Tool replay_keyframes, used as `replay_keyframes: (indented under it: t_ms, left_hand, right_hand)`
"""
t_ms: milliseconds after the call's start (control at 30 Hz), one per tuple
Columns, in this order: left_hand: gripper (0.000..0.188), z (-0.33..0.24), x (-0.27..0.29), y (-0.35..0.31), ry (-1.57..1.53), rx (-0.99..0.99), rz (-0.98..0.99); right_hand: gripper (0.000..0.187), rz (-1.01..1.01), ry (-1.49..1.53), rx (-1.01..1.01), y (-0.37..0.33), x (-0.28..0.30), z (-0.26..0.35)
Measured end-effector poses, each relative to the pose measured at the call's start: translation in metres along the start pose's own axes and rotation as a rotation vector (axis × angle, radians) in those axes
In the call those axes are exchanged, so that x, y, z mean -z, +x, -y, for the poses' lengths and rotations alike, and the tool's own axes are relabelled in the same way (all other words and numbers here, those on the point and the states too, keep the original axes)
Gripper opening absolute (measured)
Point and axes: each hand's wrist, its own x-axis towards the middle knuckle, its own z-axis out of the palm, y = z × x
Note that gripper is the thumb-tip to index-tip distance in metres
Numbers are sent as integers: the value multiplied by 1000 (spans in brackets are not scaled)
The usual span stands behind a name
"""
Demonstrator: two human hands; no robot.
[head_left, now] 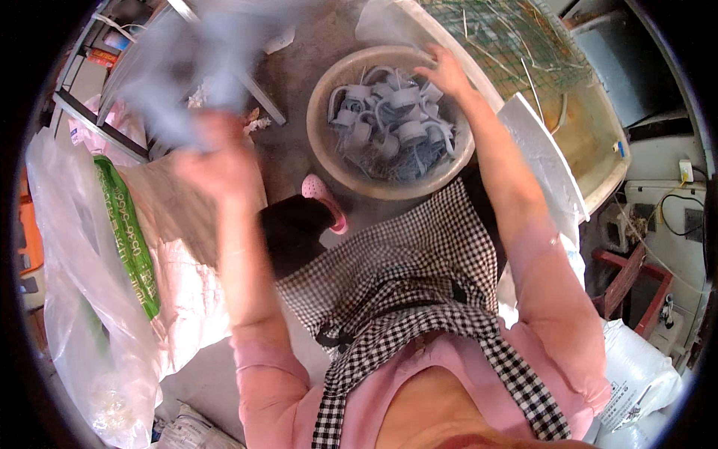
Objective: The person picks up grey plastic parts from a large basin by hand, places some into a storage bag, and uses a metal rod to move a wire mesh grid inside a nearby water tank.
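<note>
My left hand (213,157) is raised at the left, smeared by motion. A pale bluish, filmy thing (168,112) trails up from its fingers, too blurred to name its kind. At the far right rim of a round, beige basin (320,131), my right hand (447,73) has its fingers apart and holds nothing. Inside the basin lie several grey-white plastic pieces (404,99), ring-shaped with curved arms, over thin grey strands (396,161).
A long pale tub (609,168) with green netting (516,37) stands at the right. Brown sacking (179,202) and a clear plastic bag (82,277) lie at the left. Behind them is a metal frame (101,123). A pink clog (323,202) is below the basin.
</note>
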Motion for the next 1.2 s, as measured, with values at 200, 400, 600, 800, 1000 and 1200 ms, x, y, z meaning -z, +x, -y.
replay_keyframes:
  t_ms: [200,400,600,800,1000,1200]
  left_hand:
    - [20,-14,274,162,1036,-279,-395]
    - [21,8,449,207,1231,234,-421]
    - [24,26,464,203,1202,351,-388]
    - [28,38,467,197,1149,365,-395]
    - [33,22,458,193,619,470,-513]
    - [37,-20,460,167,-623,748,-529]
  right_hand:
    - [48,1033,-485,1,-24,-84,-76]
    - [66,761,-587,-49,-81,-167,-84]
    - [43,766,-766,152,-107,-189,-94]
    - [69,864,-557,130,-36,-141,-54]
    - [85,465,140,-60,17,-67,-13]
    - [50,353,663,-120,15,-7,38]
